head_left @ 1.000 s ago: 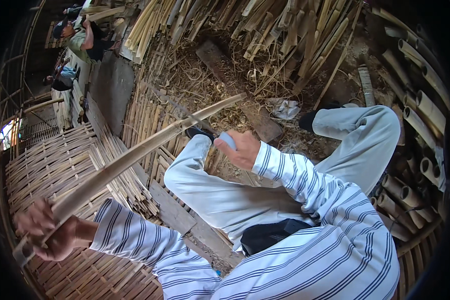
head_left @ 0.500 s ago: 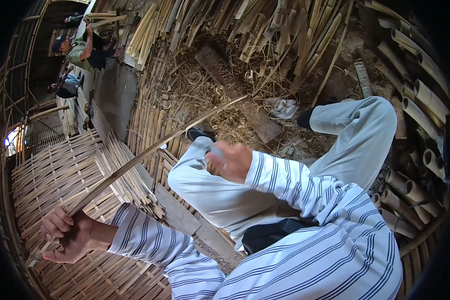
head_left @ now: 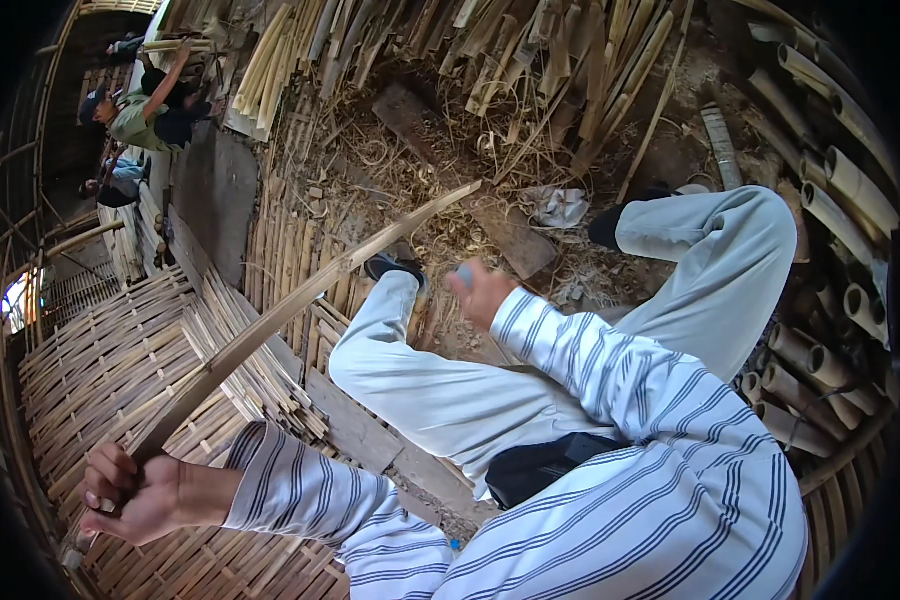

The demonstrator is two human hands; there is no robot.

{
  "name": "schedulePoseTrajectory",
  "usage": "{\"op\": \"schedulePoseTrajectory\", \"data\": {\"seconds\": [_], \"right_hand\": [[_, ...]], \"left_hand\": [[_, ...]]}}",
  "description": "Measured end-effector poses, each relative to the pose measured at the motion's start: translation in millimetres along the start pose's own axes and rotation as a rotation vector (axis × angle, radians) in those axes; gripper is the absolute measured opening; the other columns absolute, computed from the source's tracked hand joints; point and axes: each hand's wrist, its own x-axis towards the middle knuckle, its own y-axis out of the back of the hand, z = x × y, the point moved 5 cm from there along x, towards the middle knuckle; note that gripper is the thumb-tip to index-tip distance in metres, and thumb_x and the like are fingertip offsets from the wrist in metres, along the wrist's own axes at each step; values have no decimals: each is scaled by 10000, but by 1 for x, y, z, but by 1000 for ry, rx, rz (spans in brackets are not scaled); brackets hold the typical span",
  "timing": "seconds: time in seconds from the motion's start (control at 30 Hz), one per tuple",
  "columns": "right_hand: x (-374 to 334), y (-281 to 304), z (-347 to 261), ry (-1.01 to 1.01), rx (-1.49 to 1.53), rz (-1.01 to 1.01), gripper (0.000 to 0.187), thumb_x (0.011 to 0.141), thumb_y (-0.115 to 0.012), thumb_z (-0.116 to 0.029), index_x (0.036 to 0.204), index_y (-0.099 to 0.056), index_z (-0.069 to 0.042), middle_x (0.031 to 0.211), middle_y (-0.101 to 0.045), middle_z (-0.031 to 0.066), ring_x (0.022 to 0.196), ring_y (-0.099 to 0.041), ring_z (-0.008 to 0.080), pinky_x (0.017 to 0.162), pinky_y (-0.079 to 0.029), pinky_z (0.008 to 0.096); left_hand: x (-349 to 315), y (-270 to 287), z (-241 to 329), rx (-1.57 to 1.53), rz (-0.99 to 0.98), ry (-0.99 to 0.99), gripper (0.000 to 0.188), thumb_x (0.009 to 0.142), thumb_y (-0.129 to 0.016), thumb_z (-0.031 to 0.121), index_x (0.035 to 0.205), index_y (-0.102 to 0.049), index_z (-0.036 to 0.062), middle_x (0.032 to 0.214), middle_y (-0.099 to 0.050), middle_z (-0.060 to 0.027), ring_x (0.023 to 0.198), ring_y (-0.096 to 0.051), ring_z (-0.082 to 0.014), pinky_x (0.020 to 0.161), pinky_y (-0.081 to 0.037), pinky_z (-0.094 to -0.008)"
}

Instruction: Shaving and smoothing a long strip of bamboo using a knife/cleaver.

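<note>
My left hand (head_left: 135, 492), out at the lower left, is closed around the near end of a long, flat bamboo strip (head_left: 270, 318). The strip slants up and away to the right, its far end over the shavings. My right hand (head_left: 482, 296) is held above the ground beyond my left knee, fingers curled. Something small and blue-grey (head_left: 464, 273) shows at those fingers; whether it is a wrap or part of a tool I cannot tell. The right hand is apart from the strip.
A dark wooden plank (head_left: 515, 240) lies among curly shavings. Split bamboo (head_left: 530, 50) is heaped ahead, cut bamboo tubes (head_left: 830, 370) are stacked at right. A woven bamboo panel (head_left: 100, 360) and a bundle of strips (head_left: 245, 365) are at left. Another person (head_left: 135, 120) sits at upper left.
The bamboo strip has turned to show a broader face. My right hand has moved slightly forward and to the right, and is less blurred. My left hand keeps its hold.
</note>
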Motion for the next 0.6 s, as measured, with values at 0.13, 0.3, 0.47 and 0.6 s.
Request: {"op": "schedulePoseTrajectory", "data": {"seconds": [0.13,0.3,0.47,0.6], "right_hand": [[60,8,72,-112,-59,120,527,901,-431,-480,1031,-538,20,820,-605,318,798,-605,465,718,-505,489],[8,1,-5,97,4,-78,477,914,-420,-463,984,-515,-1,692,-617,257,676,-623,441,640,-512,499],[66,-8,94,-313,-35,0,599,884,-431,-505,1149,-496,28,998,-577,335,939,-587,449,837,-476,485],[71,-14,97,-262,-76,65,557,900,-428,-455,1075,-540,62,941,-582,347,920,-583,465,827,-480,474]], "left_hand": [[5,2,-15,-9,-61,25,411,895,-507,370,636,-326,108,562,-156,13,486,-172,-123,463,-169,-277],[19,16,-21,113,-3,-23,430,898,-504,356,609,-294,115,577,-153,5,510,-189,-134,492,-183,-294],[24,27,-33,191,18,-42,416,920,-456,366,637,-338,85,586,-171,-9,521,-204,-144,503,-206,-304],[25,36,-41,266,134,-56,421,934,-417,381,651,-360,75,573,-177,-11,517,-207,-149,501,-218,-298]]}}
